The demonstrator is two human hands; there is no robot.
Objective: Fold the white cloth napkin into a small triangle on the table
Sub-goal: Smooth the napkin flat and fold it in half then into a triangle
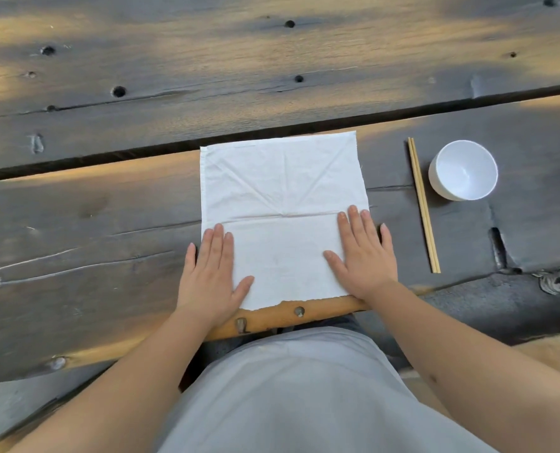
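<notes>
The white napkin (283, 220) lies spread flat on the desk (108, 223), its near edge at the desk's front lip, old creases crossing it. The left hand (211, 276) presses flat and open on the napkin's near-left corner, gripping nothing; the right hand (362, 253) does the same at its near-right edge. Right of the napkin lie chopsticks (423, 204), then a white bowl (463, 170). The near hem looks frayed, possibly overhanging, so uneven pulling could skew the fold.
</notes>
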